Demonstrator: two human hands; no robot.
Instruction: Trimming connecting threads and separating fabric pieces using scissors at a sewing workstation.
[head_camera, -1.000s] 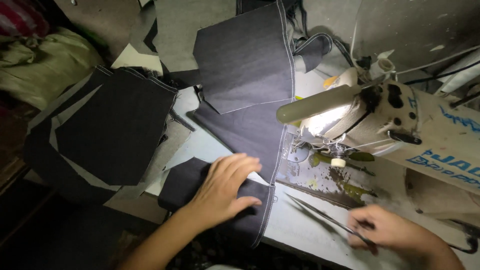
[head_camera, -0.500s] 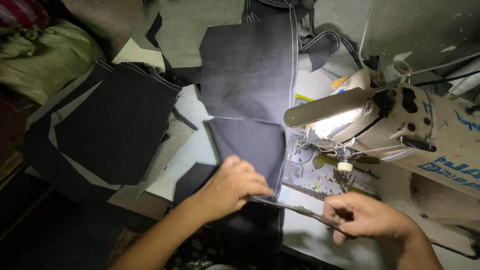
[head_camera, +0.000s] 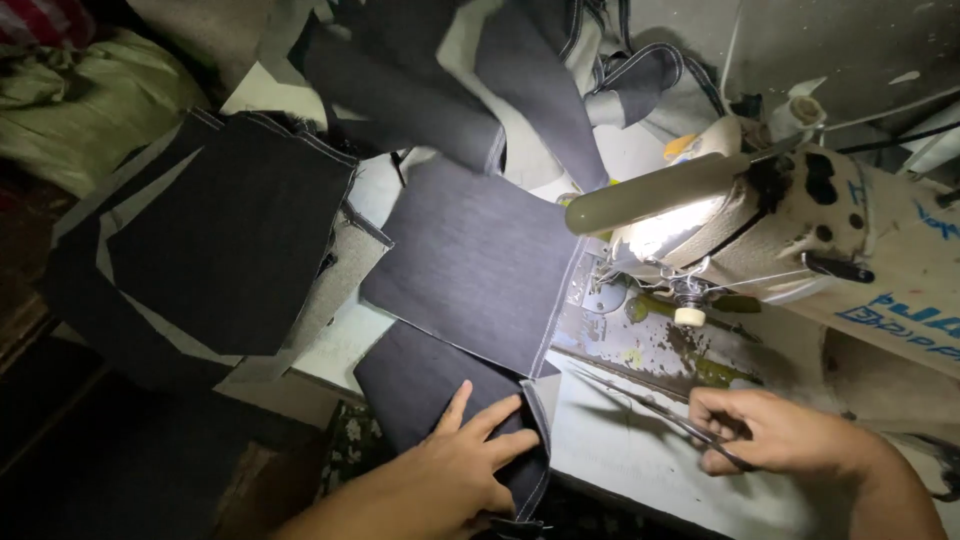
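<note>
Left hand (head_camera: 465, 455) lies flat, fingers spread, pressing the lower dark denim piece (head_camera: 430, 395) at the surface's (head_camera: 620, 460) near edge. Right hand (head_camera: 770, 435) grips thread snips (head_camera: 650, 405), fingers clamped on the handles, blades pointing left toward the denim's stitched edge. The sewing machine (head_camera: 800, 220) stands beyond.

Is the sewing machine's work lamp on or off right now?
On. The lamp casts a bright patch on the sewing machine head and lights the dark denim panel beside it.
</note>
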